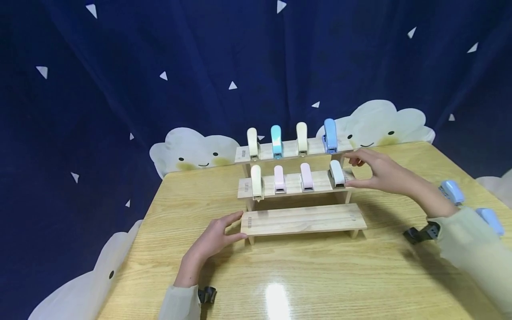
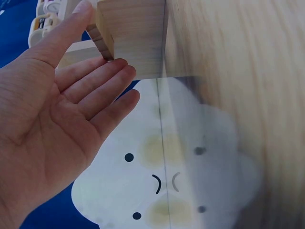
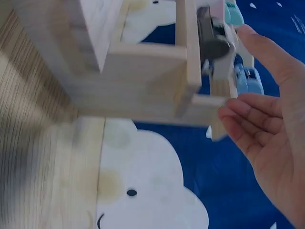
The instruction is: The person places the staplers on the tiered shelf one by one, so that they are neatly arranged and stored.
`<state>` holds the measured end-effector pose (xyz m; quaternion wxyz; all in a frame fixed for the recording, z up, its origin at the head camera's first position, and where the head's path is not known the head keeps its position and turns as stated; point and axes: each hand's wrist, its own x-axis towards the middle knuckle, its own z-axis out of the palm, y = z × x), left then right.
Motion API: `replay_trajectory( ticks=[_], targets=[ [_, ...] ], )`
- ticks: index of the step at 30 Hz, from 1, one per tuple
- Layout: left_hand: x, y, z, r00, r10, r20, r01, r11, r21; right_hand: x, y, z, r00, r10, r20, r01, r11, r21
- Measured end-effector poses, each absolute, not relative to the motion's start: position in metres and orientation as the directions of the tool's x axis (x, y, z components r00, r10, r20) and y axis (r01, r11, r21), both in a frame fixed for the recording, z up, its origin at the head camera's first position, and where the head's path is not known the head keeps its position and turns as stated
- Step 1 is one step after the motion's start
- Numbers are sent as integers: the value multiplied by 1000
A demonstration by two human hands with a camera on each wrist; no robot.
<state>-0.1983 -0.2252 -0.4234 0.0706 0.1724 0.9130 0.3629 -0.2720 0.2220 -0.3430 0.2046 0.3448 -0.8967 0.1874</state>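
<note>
The wooden rack [image 1: 280, 227] stands on the table [image 1: 192, 195] like three steps, with a dark blue curtain [image 1: 200, 53] behind it. The left hand [image 1: 218, 233] is at the left end of the bottom step [image 1: 304, 218], thumb and fingers apart, with the thumb by the front corner. The right hand [image 1: 376, 171] is by the right end of the middle step [image 1: 245, 189], thumb and fingers wide apart too; I can't tell if it touches the wood. Lots of table shows in front of the rack and to its left, and there are gaps between the staplers [image 1: 277, 141]. Four sit on the top step [image 1: 242, 153] and four on the middle one, where a white stapler [image 1: 337, 172] is near the edge by the right thumb. Two blue staplers [image 1: 453, 191] are on the table next to the right sleeve [image 1: 472, 262], which runs out of the head view. The left wrist view cuts off most of the rack; the right wrist view is blurry, with only bits of staplers showing. The rack is pale, flat boards, the staplers have smooth round tops, and the shiny table has a bright white spot [image 1: 277, 300].
</note>
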Motion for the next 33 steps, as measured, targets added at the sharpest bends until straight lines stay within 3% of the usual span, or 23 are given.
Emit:
replay_trajectory(
  ticks=[17, 26, 33],
  targets=[
    [-197, -224, -424, -937, 350, -11, 245, 678, 693, -226, 306, -360, -723, -417, 551, -610, 760, -225],
    [-198, -223, -425, -939, 345, -12, 240, 677, 695, -202, 348, -385, -763, -408, 502, -552, 815, -176],
    [-197, -224, -425, -939, 344, -18, 235, 676, 699, -185, 384, -404, -842, -339, 419, -433, 888, -152]
  ],
)
